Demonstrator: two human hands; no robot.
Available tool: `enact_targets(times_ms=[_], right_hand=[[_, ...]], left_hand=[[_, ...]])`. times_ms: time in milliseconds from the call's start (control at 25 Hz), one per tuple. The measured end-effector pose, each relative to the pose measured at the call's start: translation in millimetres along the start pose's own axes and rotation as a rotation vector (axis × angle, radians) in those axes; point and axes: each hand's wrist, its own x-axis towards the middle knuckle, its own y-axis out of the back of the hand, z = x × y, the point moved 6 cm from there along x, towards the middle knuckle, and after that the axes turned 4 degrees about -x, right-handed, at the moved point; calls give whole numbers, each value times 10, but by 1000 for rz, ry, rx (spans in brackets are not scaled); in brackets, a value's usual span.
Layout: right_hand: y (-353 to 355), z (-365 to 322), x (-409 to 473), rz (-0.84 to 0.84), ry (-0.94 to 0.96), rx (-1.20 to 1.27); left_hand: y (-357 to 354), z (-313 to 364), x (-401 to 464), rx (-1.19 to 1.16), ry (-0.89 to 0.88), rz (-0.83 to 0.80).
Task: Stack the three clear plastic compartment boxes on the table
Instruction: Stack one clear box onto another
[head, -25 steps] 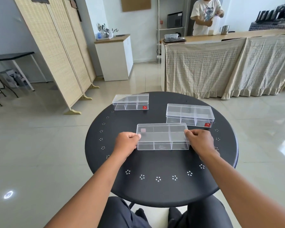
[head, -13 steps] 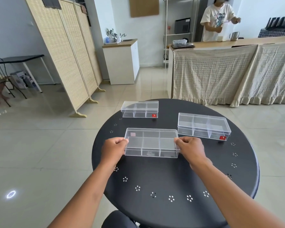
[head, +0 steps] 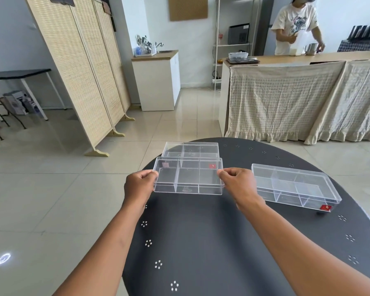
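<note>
I hold a clear compartment box (head: pixel 188 178) by its two short ends, lifted off the round black table (head: pixel 212 242). My left hand (head: pixel 139 185) grips its left end and my right hand (head: pixel 237 185) grips its right end. Just behind it, partly covered by it, a second clear box (head: pixel 190 149) lies at the table's far left edge. The held box overlaps that one's near side. A third clear box (head: pixel 293 185) with a red sticker rests on the table to the right, apart from my hands.
A woven folding screen (head: pixel 83 71) stands on the tiled floor to the left, past it a white cabinet (head: pixel 158 82). A cloth-draped counter (head: pixel 308 99) runs behind the table on the right, with a person (head: pixel 295 26) working at it.
Both hands have carried the box up and away from me, towards the far left box, which it now overlaps. The camera has turned left, so the table sits further right.
</note>
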Motion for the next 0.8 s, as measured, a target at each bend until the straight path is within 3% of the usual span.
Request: enact_targets(times_ms=[800], right_hand=[[-191, 186, 338, -22, -81, -12]], left_hand=[[-248, -256, 290, -49, 77, -4]])
